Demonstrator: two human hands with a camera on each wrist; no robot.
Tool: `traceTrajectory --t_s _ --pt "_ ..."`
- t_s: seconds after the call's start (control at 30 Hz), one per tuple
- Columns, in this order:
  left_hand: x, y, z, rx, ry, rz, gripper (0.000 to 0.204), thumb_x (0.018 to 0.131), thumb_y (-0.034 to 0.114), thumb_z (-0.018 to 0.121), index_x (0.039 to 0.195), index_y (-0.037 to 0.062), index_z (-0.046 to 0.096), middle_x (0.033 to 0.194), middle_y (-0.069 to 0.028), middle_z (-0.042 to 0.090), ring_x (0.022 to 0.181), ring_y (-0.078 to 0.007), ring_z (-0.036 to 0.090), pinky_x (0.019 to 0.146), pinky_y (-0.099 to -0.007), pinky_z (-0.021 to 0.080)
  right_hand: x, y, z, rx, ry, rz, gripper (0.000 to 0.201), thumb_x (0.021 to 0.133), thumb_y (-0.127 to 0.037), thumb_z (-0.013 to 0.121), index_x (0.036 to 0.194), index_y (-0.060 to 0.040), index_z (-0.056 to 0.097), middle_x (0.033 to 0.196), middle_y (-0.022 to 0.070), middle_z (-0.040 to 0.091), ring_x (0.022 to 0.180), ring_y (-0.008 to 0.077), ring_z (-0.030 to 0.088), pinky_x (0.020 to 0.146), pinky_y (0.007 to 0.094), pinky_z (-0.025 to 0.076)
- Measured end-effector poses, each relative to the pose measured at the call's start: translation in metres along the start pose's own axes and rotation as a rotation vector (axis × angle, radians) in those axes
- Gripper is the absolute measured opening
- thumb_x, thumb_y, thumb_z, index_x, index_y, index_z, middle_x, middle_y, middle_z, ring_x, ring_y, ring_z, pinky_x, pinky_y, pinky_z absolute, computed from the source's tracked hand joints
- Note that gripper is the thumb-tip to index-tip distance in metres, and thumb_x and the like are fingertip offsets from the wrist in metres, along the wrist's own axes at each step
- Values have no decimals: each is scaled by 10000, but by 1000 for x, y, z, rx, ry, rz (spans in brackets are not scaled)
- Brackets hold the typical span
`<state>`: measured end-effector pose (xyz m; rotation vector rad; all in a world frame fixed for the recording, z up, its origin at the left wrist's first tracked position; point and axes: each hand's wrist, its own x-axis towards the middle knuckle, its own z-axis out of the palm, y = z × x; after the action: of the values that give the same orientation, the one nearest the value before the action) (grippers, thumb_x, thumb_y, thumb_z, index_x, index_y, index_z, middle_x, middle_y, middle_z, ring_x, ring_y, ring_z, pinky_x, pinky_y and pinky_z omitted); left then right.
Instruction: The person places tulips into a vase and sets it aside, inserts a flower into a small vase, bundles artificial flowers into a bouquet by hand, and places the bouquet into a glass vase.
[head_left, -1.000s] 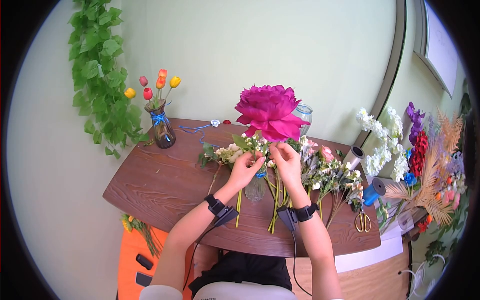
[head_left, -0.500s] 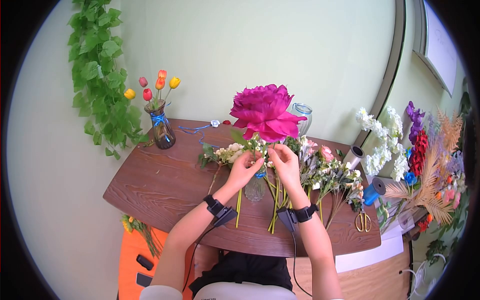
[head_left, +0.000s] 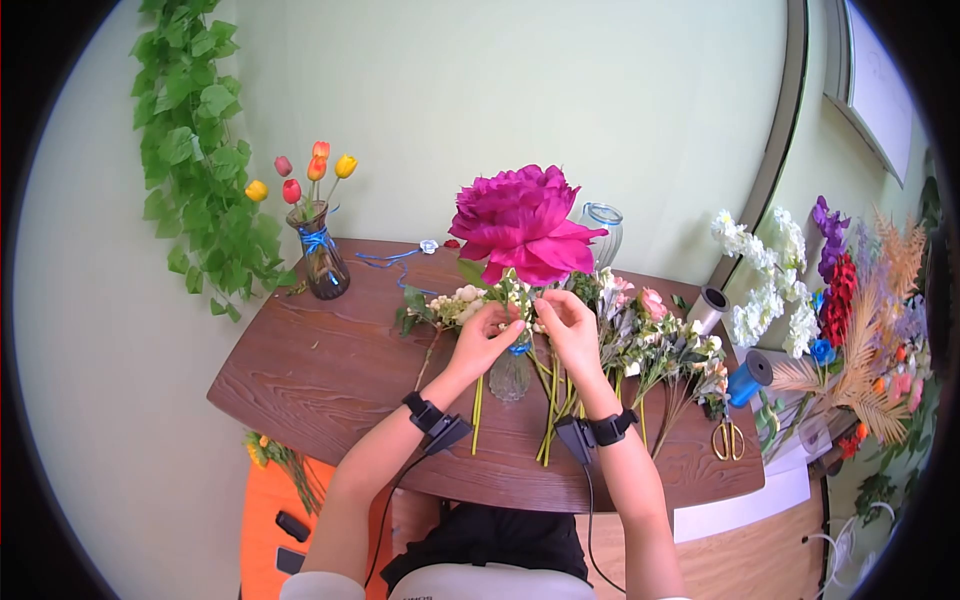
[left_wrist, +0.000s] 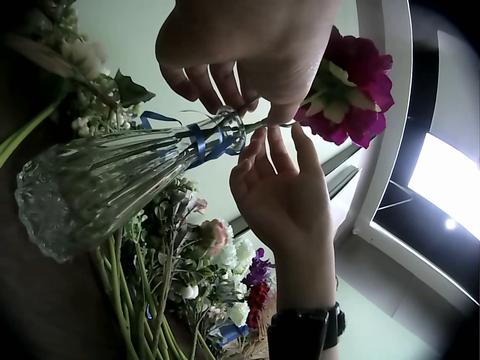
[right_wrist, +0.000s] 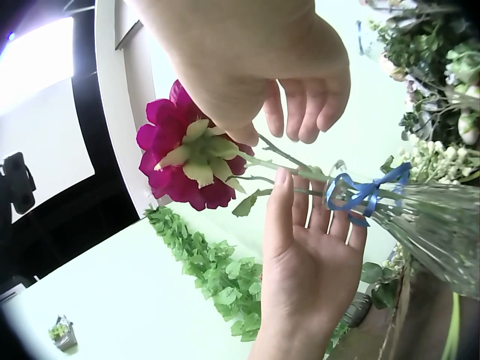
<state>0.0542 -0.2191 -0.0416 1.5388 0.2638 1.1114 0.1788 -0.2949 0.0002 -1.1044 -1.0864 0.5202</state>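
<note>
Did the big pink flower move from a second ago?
Yes. In the head view, the magenta artificial peony has shifted left against the clear glass jar behind it, so its petals cover less of that jar.

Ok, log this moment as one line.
left hand: at stem; right hand: at stem; grip: unclear; magenta flower: above glass vase, stem inside; vase: upright on table, blue ribbon around neck
</note>
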Motion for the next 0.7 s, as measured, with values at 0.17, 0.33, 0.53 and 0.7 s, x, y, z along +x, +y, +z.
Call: traceTrajectory --t_s 0.17,0.33,0.53,0.7 --pt "-4 1 -2 65 6 -21 189 792 114 600 952 47 527 878 -3 580 820 -67 547 648 -203 395 -5 -3 -2 -22 -11 8 189 788 -117 602 925 10 572 811 24 591 660 60 520 595 200 426" --pt "-1 -6 -4 41 -21 -23 142 799 112 591 913 39 548 856 -4 578 787 -58 535 625 -197 397 -4 1 -1 -6 -53 14 213 780 -119 607 948 7 569 831 27 590 674 64 522 598 207 428" --pt "2 -3 -4 77 -69 -34 152 830 100 541 948 5 554 871 -21 572 786 -66 520 667 -210 409 -1 -8 3 -58 -110 -16 259 765 -126 612 979 9 558 831 32 593 697 70 529 606 218 430" --pt "2 0 -3 122 -98 -56 188 847 93 514 998 -16 545 916 -39 569 833 -76 518 720 -223 419 2 -10 3 -50 -109 52 268 764 -125 610 975 29 550 785 51 605 705 80 542 623 225 433"
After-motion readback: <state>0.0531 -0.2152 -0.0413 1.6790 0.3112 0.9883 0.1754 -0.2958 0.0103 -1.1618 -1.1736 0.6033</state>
